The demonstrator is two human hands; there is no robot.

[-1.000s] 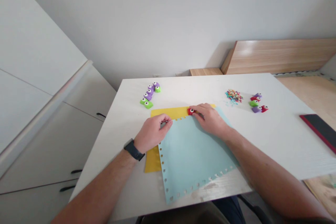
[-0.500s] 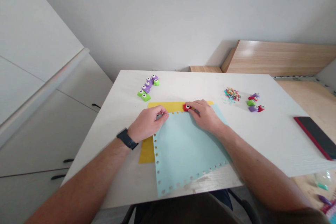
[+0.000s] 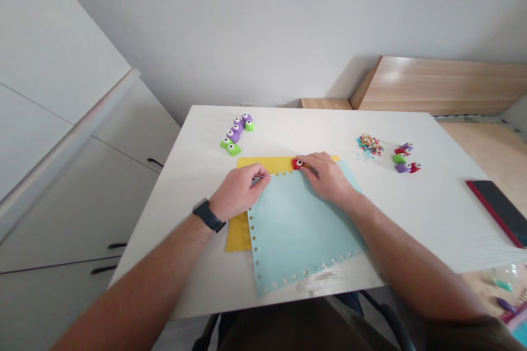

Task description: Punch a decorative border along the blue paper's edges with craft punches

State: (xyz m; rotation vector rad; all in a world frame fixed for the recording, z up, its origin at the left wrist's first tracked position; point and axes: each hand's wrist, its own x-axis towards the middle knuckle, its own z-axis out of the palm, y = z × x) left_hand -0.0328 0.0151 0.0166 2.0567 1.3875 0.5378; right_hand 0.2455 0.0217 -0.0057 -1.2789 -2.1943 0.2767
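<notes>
A light blue sheet of paper with small shapes cut along its edges lies partly over a yellow sheet. At its upper left corner, my left hand pinches the blue paper between thumb and fingers. My right hand is closed on a small red craft punch with an eye-like button, set at the blue sheet's far edge. Several cut notches show between the two hands. The punch's right side is hidden by my fingers.
Several purple and green punches stand at the back left. To the right are a pile of colourful paper cutouts and more punches. A dark phone-like slab with a red edge lies at the table's right end.
The whole view has shifted slightly, so the table's contents sit a little further right and higher. Both hands keep their grips, with no clear movement against the paper.
</notes>
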